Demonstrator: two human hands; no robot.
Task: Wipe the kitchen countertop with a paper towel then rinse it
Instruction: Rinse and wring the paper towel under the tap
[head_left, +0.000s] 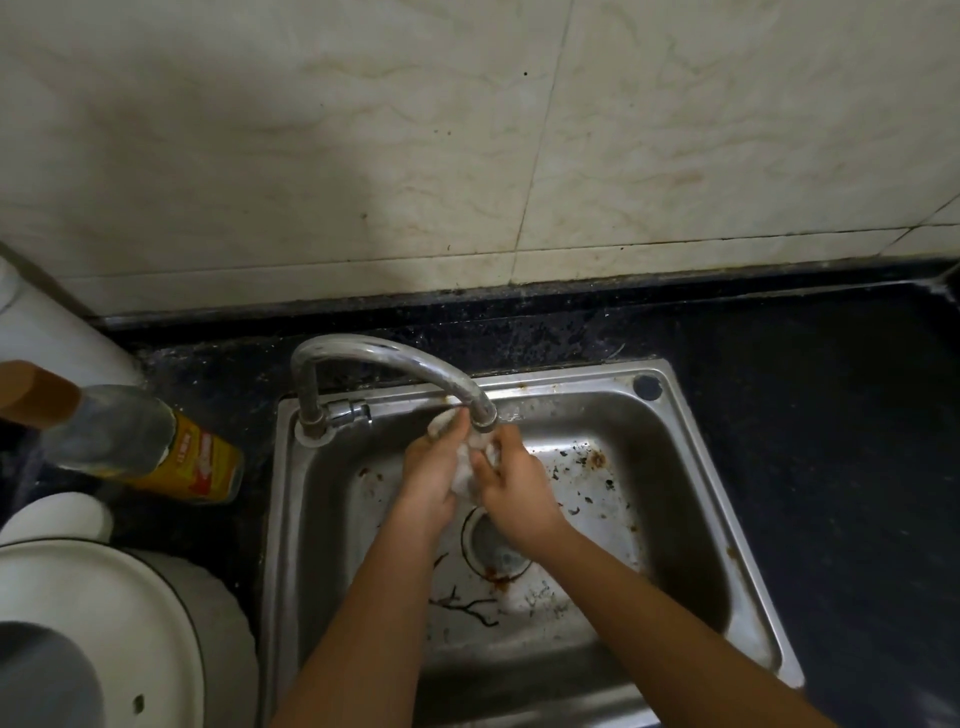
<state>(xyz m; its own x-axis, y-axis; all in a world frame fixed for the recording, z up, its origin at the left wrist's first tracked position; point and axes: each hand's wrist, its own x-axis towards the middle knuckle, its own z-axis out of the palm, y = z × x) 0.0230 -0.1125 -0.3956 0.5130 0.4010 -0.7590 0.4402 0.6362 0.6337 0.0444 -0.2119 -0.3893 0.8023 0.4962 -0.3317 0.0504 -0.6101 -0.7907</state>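
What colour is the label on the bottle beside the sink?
The label is yellow with red marks, seen in the head view.

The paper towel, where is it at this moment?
In the head view the paper towel is mid-frame, bunched between the left hand and the right hand, both gripping it just under the faucet spout, over the sink.

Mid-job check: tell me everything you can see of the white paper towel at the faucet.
The white paper towel is a crumpled, soggy-looking wad, bunched rather than flat. Both hands grip it: the left hand holds its left side, the right hand pinches its right side, so only strips show between and above the fingers. It sits just below the mouth of the curved chrome faucet, above the basin of the stained steel sink. Whether water is running onto it cannot be told.
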